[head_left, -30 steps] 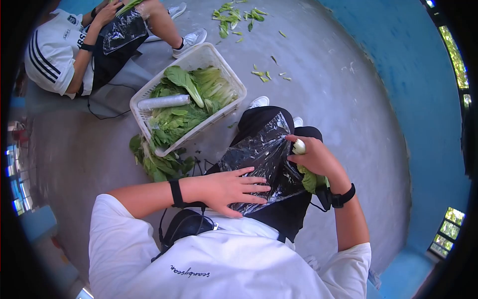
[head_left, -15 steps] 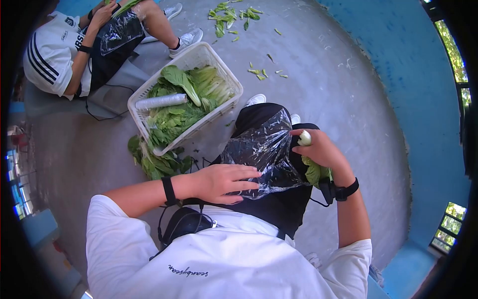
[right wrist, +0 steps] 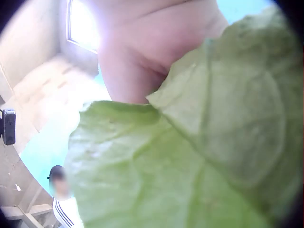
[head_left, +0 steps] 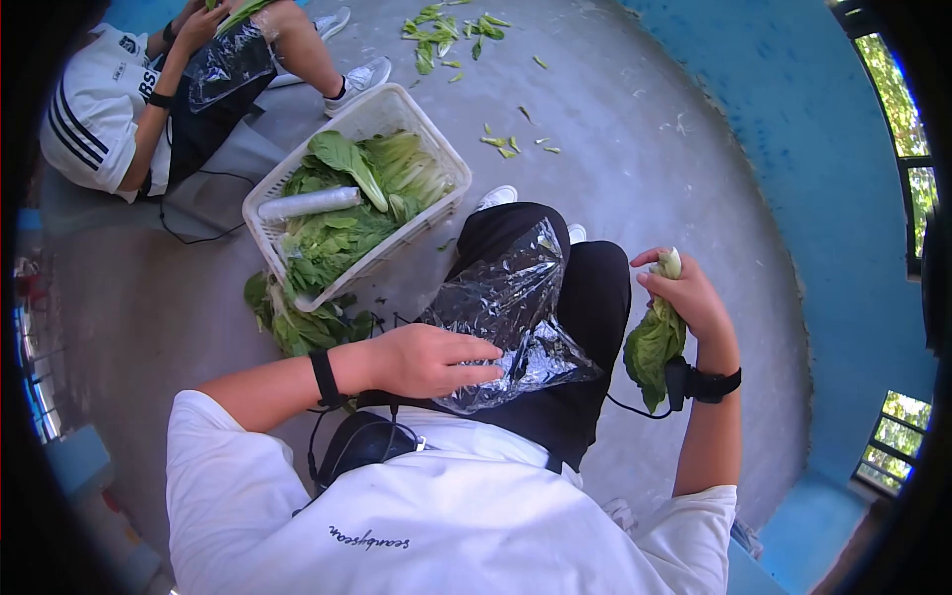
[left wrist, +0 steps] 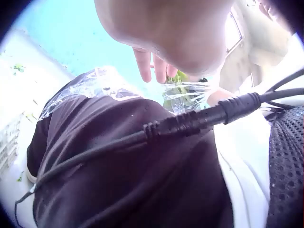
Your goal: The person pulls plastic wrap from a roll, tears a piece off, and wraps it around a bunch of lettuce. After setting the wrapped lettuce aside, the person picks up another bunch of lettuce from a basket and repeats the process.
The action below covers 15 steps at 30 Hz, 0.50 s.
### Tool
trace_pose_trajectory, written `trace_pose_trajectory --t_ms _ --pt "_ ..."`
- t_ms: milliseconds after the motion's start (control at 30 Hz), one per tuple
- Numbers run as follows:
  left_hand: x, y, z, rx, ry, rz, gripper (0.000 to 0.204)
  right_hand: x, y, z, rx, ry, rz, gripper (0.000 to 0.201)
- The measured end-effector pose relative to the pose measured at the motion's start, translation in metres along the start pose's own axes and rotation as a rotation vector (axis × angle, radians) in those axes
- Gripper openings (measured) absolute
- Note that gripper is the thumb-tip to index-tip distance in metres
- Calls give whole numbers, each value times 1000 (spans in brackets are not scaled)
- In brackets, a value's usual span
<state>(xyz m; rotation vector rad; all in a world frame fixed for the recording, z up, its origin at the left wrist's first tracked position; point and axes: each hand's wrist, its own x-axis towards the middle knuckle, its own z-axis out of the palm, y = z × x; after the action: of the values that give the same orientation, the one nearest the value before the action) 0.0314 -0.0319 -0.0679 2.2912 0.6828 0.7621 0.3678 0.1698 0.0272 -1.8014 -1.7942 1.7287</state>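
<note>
Clear plastic film [head_left: 511,297] lies crinkled over the black-trousered thigh in the head view. My left hand [head_left: 426,361] rests at the film's near left edge, fingers extended and pointing right. Out to the right of the knee, my right hand [head_left: 686,290] holds a leafy green vegetable [head_left: 654,347] by its pale stem end, leaves hanging down. Those leaves [right wrist: 156,166] fill much of the right wrist view and hide the fingers. In the left wrist view, my left hand's fingers [left wrist: 159,66] show above the film [left wrist: 102,83].
A white crate [head_left: 436,134] of greens holds a roll of film [head_left: 309,203]. More greens [head_left: 302,327] lie beside it, with scraps [head_left: 441,35] farther off on the floor. A seated person [head_left: 99,119] in a white shirt handles greens at upper left. Black cables [left wrist: 204,121] cross near my waist.
My right hand has moved right, away from the film, with the vegetable in it. The left hand has drawn back slightly to the left, its fingers closer together.
</note>
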Motion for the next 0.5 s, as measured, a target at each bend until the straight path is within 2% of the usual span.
trace_pose_trajectory --t_ms 67,167,267,367,400,467,500 --pt "5 0 -8 55 96 48 33 -7 -2 -2 2 -16 17 19" --pt "10 -8 -18 157 65 137 25 -12 2 -4 9 -3 47 19" --pt "18 -21 -28 246 -32 15 18 -16 11 -11 121 -21 57 20" --pt "44 -29 -23 253 35 -18 23 -20 15 -15 242 -44 46 22" --pt "47 -33 -16 245 -77 -60 36 -23 13 -15 265 -61 24 21" --pt "52 -39 -3 260 -130 -53 43 -34 4 -13 308 -84 -18 20" --pt "55 -43 4 268 -155 -48 47 -38 4 -12 349 -12 -74 19"
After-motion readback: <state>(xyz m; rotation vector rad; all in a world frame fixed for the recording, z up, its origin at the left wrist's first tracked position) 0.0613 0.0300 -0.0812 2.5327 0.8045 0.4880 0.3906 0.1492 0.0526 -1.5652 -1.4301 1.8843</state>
